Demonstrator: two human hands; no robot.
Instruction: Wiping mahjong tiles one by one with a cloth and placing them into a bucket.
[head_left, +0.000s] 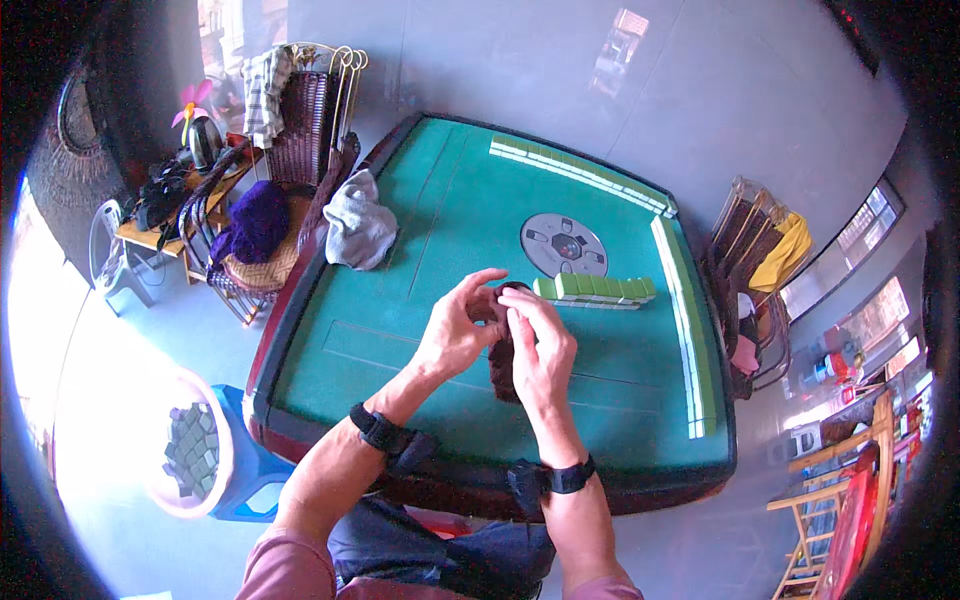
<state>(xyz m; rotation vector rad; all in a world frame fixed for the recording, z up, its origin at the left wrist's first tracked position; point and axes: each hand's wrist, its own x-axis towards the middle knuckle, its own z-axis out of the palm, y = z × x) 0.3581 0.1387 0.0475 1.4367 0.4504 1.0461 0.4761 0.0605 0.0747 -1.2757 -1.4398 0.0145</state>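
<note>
Over the green felt top of a mahjong table (450, 247), both hands come together at a dark brown cloth-like item (504, 371). The fingers of my right hand (544, 352) are closed on its upper end. My left hand (459, 322) is at the same end, thumb and fingers curved apart; whether it grips the item cannot be told. The item hangs down between the hands. Just beyond them is a short double row of green-backed mahjong tiles (600, 289), close to the round grey centre disc (551, 244).
Tile walls line the far edge (577, 172) and right edge (686, 330). A grey cloth (360, 221) lies on the left rim. A pink basin (217, 450) of tiles is on a blue stool at left. Wicker chairs (300, 142) stand left and right of the table.
</note>
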